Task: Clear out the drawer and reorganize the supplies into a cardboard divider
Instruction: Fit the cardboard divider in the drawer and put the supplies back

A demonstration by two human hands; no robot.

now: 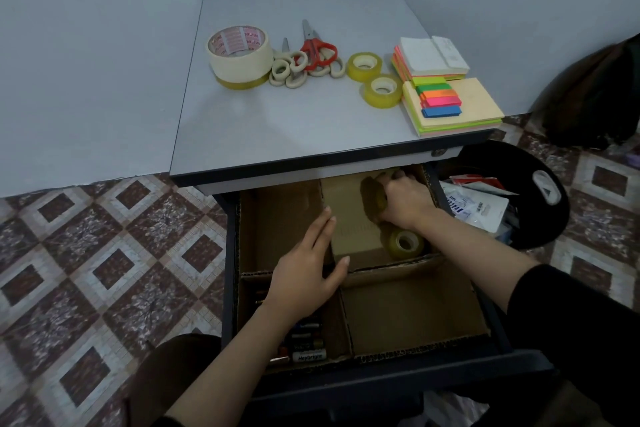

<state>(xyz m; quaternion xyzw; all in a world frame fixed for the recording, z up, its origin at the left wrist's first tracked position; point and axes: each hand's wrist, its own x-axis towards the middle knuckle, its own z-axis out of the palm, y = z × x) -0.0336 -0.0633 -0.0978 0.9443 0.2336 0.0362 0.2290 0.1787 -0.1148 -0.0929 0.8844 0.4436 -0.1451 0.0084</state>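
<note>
While R hand (403, 203) clamps 1 of 2 tape rolls (405, 243) in divider (412, 315), L hand (308, 270) rests, fingers (320, 230) straight.

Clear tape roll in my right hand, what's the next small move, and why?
Probably set the clear tape roll down at the back of the far right compartment and let go. The right hand grips it low inside that compartment, a second clear tape roll lies nearer the front, and the left hand rests flat on the cardboard divider, steadying it.
</note>
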